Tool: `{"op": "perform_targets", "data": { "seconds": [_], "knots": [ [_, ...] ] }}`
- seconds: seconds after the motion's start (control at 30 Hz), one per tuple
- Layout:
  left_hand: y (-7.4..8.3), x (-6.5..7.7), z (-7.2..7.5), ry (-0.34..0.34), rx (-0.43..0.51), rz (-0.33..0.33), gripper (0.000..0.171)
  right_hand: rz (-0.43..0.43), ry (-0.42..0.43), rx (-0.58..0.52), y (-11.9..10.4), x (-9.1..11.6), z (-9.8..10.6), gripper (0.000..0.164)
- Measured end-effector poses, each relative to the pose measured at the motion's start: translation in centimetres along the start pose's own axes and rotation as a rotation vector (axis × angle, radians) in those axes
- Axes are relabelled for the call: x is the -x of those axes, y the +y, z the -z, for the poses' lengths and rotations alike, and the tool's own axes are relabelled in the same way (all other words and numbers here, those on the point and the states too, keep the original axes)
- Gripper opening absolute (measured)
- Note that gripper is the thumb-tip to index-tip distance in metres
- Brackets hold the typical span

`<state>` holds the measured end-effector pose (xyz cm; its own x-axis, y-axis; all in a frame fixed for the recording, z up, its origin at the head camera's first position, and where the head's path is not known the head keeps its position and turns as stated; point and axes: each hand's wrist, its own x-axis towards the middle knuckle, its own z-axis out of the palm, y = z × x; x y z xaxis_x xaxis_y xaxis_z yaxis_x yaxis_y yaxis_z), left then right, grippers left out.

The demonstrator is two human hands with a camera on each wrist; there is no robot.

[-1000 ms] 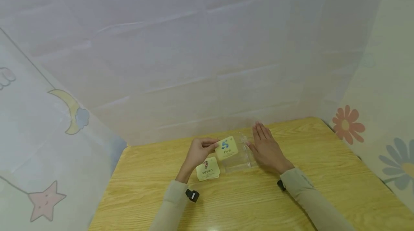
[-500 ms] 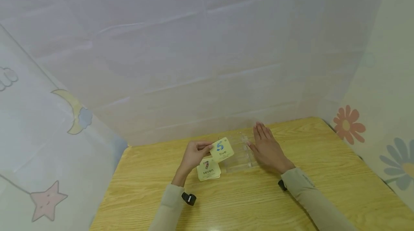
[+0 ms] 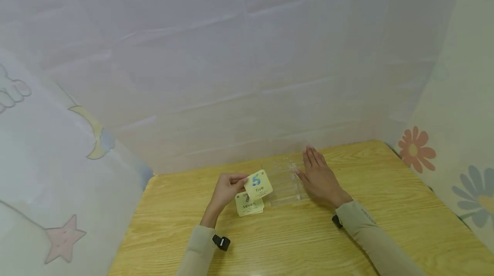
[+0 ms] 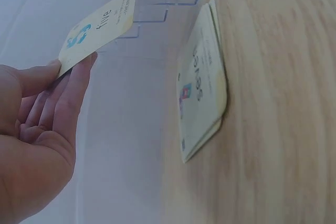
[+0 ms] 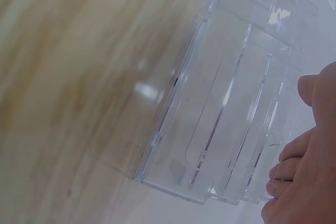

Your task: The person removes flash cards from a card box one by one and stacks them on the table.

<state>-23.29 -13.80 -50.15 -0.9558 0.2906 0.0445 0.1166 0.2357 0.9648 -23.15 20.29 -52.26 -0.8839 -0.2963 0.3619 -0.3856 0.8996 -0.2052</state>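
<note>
My left hand (image 3: 227, 191) pinches a yellow card (image 3: 258, 184) marked with a blue 5 and "five" between thumb and fingers. In the left wrist view that card (image 4: 100, 32) is tilted and raised above the table. Just below it lies a small stack of cards (image 3: 250, 205), the top one reading "seven"; the held card overlaps its upper part in the head view. To the right stands a clear plastic rack (image 5: 226, 103) with stepped slots. My right hand (image 3: 321, 180) lies beside the rack's right side with straight fingers, its thumb at the rack's edge.
The wooden table (image 3: 278, 241) ends at a pale sheet (image 3: 247, 95) hung behind it. Patterned side sheets stand left and right, with a red flower (image 3: 417, 144) printed on the right one. Black straps (image 3: 221, 242) sit at both wrists.
My left hand has moved left and slightly down with the "five" card, away from the clear rack and over the card stack. My right hand has stayed in place.
</note>
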Motion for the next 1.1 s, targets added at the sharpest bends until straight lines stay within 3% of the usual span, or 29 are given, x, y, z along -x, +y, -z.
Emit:
{"op": "perform_targets", "data": {
  "seconds": [0.47,1.1],
  "knots": [
    [-0.7,0.9,1.1,0.034,-0.014,0.033,0.025,0.004,0.012,-0.009,0.1,-0.1,0.2,0.075],
    [-3.9,1.3,2.0,-0.023,-0.014,0.091,0.025,-0.015,-0.029,-0.001,0.4,-0.3,-0.3,0.076]
  ]
}}
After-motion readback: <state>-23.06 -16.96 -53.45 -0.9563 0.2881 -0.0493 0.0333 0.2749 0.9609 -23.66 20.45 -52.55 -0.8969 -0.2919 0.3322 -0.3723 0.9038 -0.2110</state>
